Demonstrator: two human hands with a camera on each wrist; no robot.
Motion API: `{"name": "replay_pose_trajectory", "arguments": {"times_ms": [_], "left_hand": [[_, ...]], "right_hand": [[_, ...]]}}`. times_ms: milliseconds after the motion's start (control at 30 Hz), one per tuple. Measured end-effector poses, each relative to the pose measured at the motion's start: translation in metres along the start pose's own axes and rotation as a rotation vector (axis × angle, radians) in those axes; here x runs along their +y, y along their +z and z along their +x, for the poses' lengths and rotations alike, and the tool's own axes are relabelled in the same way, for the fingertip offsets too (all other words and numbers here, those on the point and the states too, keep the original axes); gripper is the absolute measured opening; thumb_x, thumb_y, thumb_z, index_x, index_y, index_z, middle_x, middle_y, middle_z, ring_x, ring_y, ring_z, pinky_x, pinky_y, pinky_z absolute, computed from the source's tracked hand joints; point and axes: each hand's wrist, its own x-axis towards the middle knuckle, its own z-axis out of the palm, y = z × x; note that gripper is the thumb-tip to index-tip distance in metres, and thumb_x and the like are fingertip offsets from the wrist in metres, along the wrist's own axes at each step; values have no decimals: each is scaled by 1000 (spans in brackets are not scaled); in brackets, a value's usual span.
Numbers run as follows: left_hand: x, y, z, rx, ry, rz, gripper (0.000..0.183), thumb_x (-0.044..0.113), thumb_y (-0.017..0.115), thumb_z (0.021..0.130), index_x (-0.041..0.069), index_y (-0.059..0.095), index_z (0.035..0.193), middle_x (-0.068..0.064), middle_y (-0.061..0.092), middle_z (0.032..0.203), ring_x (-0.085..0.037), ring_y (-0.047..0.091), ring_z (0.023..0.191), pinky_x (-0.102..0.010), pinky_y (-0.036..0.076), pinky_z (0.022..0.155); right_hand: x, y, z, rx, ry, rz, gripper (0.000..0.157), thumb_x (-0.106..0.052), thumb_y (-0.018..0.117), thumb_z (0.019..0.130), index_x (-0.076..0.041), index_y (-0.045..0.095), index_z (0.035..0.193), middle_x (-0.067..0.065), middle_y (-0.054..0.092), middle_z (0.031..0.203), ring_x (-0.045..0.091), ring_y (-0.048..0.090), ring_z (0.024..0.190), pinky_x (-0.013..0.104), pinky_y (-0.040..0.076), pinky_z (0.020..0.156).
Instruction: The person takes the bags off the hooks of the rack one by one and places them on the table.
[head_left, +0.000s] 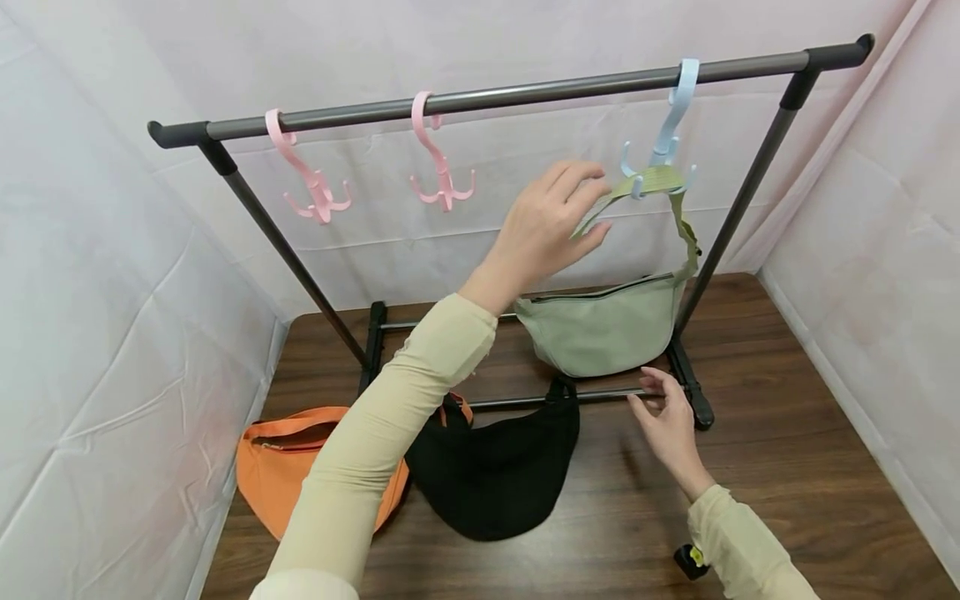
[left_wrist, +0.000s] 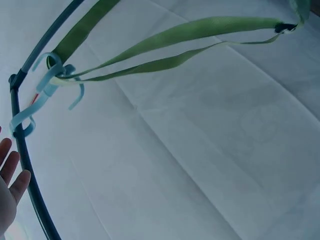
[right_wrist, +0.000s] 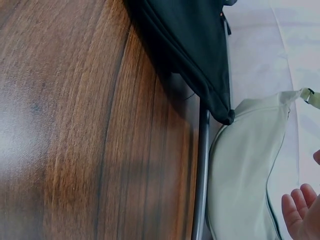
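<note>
A sage-green sling bag [head_left: 603, 329] hangs by its strap [head_left: 660, 179] from a light blue hook [head_left: 667, 125] near the rack's right end. My left hand [head_left: 551, 217] is raised just left of the strap, fingers loosely bent and holding nothing; the left wrist view shows the strap [left_wrist: 190, 37] looped over the hook [left_wrist: 47, 87] and apart from that hand [left_wrist: 10, 185]. Low in front of the bag's right end is my right hand [head_left: 667, 421], its fingers spread and gripping nothing. In the right wrist view it [right_wrist: 302, 212] appears beside the bag [right_wrist: 245, 165].
Two pink hooks [head_left: 307, 175] hang on the rack's top bar [head_left: 517, 93] to the left. A black bag [head_left: 495, 475] and an orange bag [head_left: 273, 475] lie on the wooden surface [head_left: 810, 433] in front. A small black object [head_left: 690, 562] sits near the right sleeve.
</note>
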Motion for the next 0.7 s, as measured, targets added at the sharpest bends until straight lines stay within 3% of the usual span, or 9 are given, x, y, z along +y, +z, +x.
{"name": "replay_pose_trajectory", "arguments": {"times_ms": [167,467,700], "left_hand": [[-2,0,18,-9,-12,20,26,23,55,88,4,62,105,-8,59,112,-22,50,110,-25,41,95],[0,8,34,-52,-4,42,28,22,53,88,6,61,111,-9,56,121,-23,45,120,-25,36,102],[0,7,61,-66,19,78,34,19,53,88,5,58,118,-11,51,130,-23,40,126,-20,25,108]], "right_hand": [[1,-3,-1,-12,7,-11,41,0,66,79,1,53,118,17,58,103,20,54,92,14,45,70],[6,-8,-4,-18,21,-11,39,1,65,80,-2,54,117,14,59,102,9,52,90,16,47,70],[5,-8,-6,-34,-1,17,38,5,63,80,3,53,117,18,58,100,26,57,92,6,43,70]]}}
